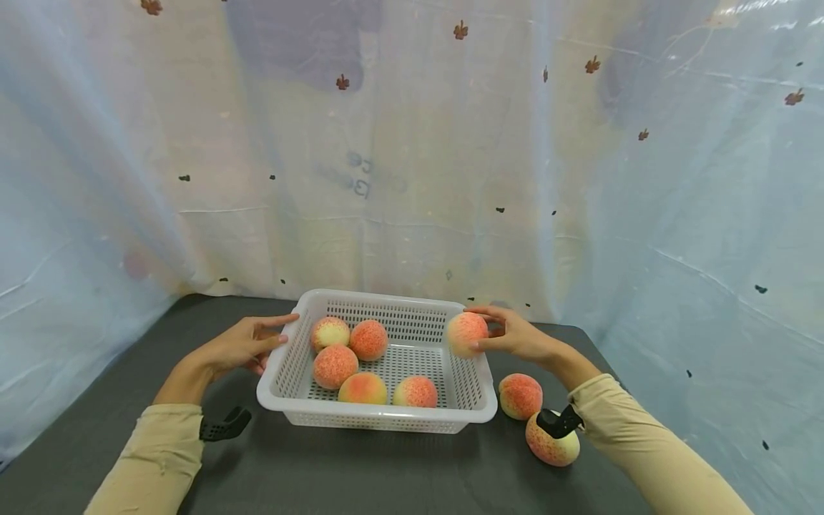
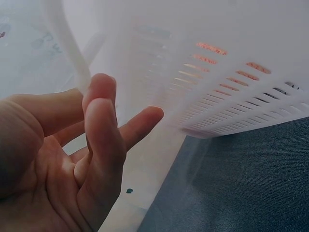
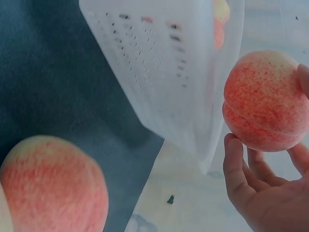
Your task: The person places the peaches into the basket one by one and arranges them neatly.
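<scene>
Setting: dark grey tabletop [image 1: 360, 465], backed by a pale translucent sheet [image 1: 579, 179] printed with small brown leaf marks.

Right hand [image 1: 515, 337]: fingers and thumb curled round one peach [image 1: 467, 334], held above the far right corner of the white slotted basket [image 1: 380, 418], just past the rim. The right wrist view shows the fruit resting on the fingertips [image 3: 234, 159], the basket wall directly beside it.

Left hand [image 1: 247, 345]: fingers relaxed and spread, holding nothing. It lies against the basket's left wall, index finger reaching toward the rim.

Inside the basket, between the two hands: five peaches [image 1: 350, 361], grouped toward the left and near side.

Outside, beneath the right forearm: two peaches on the table, one [image 1: 520, 395] just beside the basket's right wall, the other [image 1: 552, 443] nearer the person. Both touch, or nearly touch, each other.

Risks, as judged: the held peach sits on fingertips only, so it could slip, strike the rim and roll off outside. The right sleeve [image 1: 634, 436] passes close over the loose pair and could nudge them toward the table edge. The basket is light; a push could slide it.

Writing: faint dark lettering shows through the sheet behind the basket, blurred and seemingly reversed; it cannot be read. No brand or label is visible on the basket or fruit.
</scene>
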Motion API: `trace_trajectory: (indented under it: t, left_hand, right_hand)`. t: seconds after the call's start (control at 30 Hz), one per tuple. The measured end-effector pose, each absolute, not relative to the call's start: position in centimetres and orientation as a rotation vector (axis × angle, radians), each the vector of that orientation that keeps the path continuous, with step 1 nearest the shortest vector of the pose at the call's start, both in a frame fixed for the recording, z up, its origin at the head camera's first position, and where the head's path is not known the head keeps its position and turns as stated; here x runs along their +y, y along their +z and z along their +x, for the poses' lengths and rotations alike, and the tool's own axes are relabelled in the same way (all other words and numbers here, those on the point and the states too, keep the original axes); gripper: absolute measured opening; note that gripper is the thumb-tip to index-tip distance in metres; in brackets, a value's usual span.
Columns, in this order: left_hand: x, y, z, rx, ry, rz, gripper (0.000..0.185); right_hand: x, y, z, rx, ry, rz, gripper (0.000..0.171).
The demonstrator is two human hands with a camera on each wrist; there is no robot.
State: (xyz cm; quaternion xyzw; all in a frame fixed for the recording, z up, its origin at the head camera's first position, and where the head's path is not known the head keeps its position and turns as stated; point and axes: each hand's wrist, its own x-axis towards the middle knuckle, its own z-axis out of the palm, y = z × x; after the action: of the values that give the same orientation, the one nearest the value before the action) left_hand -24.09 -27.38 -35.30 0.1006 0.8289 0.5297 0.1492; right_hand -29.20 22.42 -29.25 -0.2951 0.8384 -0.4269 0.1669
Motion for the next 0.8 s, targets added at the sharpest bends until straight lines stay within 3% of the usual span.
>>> trace_trajectory:
  t: [0.3, 0.8]
  left_hand:
    - [-27.5, -35.3, -24.1, 2.378, 1.528, 0.293, 0.068]
    - [-27.8, -35.6, -24.2, 2.342, 1.541, 0.333, 0.069]
  right_hand:
    - [19.9, -29.8, -28.9, 2.352, -1.296, -0.935, 0.075]
    - [14.2, -32.3, -27.7, 2.29, -1.311, -0.821, 0.068]
